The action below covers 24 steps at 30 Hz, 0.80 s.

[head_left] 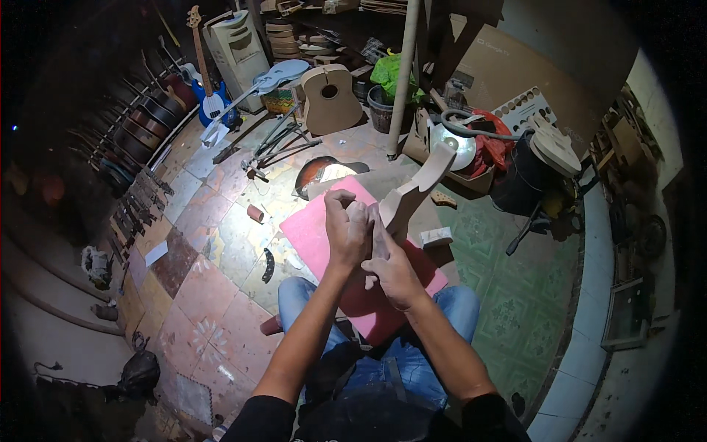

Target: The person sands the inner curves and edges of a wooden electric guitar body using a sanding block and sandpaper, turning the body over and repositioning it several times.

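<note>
Black shirt (263,420), left hand (349,234), fingers (341,197) curled, right hand (398,278) at carved wood (414,193), grip unclear

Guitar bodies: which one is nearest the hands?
The dark-rimmed body just beyond the pink pad; the brown body, bright-blue guitar and pale-blue guitar are all farther back.

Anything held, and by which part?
Cannot tell: the left hand and right hand crowd the near end of the pale wooden piece, hiding any grip.
</note>
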Each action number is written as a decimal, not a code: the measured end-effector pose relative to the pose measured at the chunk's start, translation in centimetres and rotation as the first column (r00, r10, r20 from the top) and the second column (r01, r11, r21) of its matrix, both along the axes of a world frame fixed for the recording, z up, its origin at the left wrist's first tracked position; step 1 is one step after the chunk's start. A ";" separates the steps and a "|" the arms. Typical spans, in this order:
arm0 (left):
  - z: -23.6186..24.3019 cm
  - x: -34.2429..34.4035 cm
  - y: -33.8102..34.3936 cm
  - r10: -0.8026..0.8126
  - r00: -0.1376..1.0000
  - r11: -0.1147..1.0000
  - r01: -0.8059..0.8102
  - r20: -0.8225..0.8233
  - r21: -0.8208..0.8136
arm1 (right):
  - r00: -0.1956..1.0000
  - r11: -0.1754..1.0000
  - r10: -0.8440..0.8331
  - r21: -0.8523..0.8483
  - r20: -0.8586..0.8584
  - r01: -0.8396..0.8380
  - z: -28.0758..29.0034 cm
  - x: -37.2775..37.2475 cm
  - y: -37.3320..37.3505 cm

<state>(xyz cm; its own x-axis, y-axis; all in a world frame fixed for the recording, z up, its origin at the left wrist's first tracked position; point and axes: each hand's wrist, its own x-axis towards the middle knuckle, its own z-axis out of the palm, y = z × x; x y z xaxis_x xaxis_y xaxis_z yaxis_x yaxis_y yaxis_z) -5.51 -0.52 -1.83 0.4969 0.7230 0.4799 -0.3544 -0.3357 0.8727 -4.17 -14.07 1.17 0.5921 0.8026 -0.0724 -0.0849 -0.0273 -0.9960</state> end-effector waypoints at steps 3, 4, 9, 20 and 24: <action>-0.1 -0.4 0.3 -0.041 0.997 0.999 0.041 -0.065 0.000 | 0.804 0.987 -0.128 -0.005 0.581 0.160 -3.4 1.0 -0.8; 0.2 -0.5 0.3 -0.103 0.992 0.992 0.097 -0.071 -0.082 | 0.652 0.974 -0.111 -0.048 0.750 0.221 -3.0 1.1 -1.1; 0.6 -0.9 -0.3 -0.033 0.999 0.997 0.032 -0.013 -0.065 | 0.966 0.998 -0.011 0.050 -0.259 0.025 0.2 0.2 -0.3; -0.5 -0.5 -1.8 0.030 0.998 0.999 -0.033 0.062 0.040 | 0.958 0.993 -0.036 -0.101 0.286 0.067 -1.4 1.6 -2.7; -1.0 -0.7 -3.1 -0.003 1.000 0.997 0.002 -0.010 -0.073 | 0.902 0.982 0.045 -0.183 0.430 0.039 2.6 1.6 -4.6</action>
